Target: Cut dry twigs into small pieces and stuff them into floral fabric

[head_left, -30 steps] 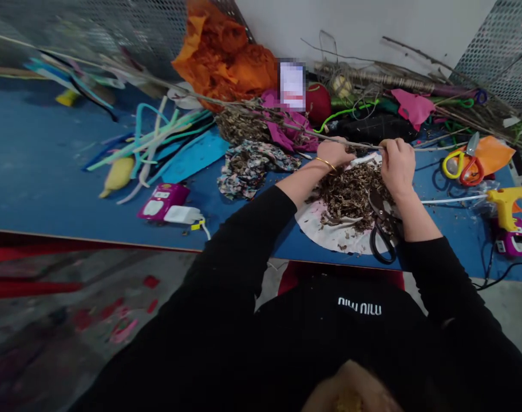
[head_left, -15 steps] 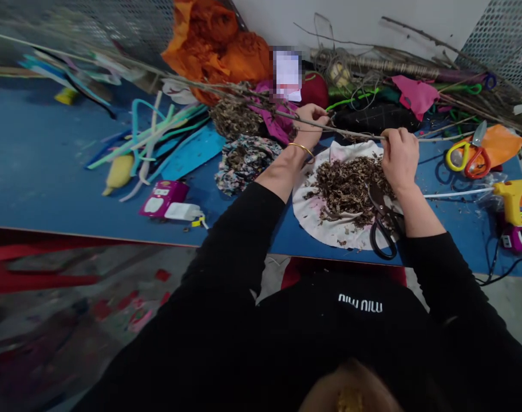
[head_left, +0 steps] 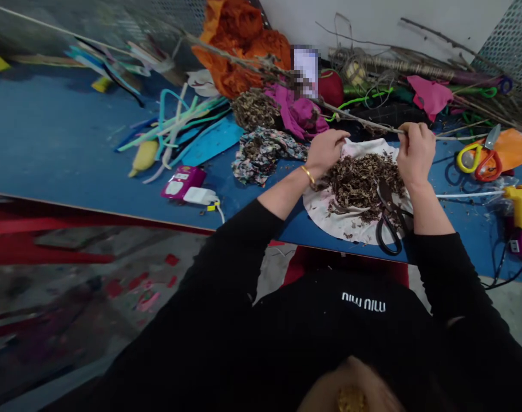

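right hand [head_left: 416, 150] holds twig [head_left: 364, 121], left [head_left: 328, 151] perhaps cloth [head_left: 323, 216] — "miu miu" top [head_left: 321, 337].

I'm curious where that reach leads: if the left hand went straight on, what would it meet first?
Probably the long thin branch, crossing just beyond the left hand; its height is unclear, so the hand might pass under it.

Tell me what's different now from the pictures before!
The left hand went up beside the branch, then came back toward the person, by the white cloth's far edge. The branch's leafy left part swung up and away. Whether the left fingers let anything go, I can't tell. The right hand still holds the branch; the black-handled scissors stayed on the cloth.
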A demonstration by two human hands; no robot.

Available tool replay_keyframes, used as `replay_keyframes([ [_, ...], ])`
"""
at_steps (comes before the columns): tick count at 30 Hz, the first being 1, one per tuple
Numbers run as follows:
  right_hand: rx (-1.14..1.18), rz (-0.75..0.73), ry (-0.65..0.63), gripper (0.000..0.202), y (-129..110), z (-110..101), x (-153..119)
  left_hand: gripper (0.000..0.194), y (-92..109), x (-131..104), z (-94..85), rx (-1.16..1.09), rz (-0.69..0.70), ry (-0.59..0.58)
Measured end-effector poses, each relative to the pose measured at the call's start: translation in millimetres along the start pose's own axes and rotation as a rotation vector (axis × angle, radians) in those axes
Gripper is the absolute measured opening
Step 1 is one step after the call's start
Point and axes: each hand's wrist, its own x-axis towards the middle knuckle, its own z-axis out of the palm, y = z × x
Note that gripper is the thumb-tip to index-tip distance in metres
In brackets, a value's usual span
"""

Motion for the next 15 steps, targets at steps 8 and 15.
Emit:
replay_keyframes([
  [8,-0.034,0.014,-0.027,0.03,-3,-3,3,0.056,-25,82,28.2,0.353,0.191,-0.338],
  [15,-0.021,0.015,-0.048,0.029,-2,-2,3,0.055,-42,49,11.9,0.502,0.301,-0.383],
])
